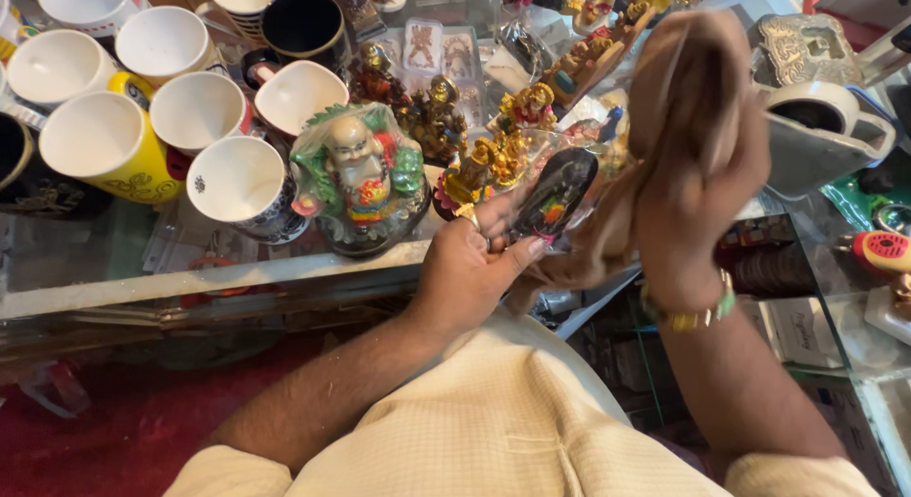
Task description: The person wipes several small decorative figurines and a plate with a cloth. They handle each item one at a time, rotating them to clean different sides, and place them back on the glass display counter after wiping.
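Black oval plaque [555,195] is pinched in left hand [467,269]; right hand [702,189] is clenched around brown cloth [678,89], above glass tabletop [95,255]

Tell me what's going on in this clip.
A person stands at a glass counter crowded with mugs and painted figurines. The left hand holds a small dark oval item with a colourful painted spot, wrapped in clear plastic. The right hand, with a bracelet at the wrist, is raised and grips a brown cloth beside the item. The cloth is motion-blurred, so contact with the item is unclear.
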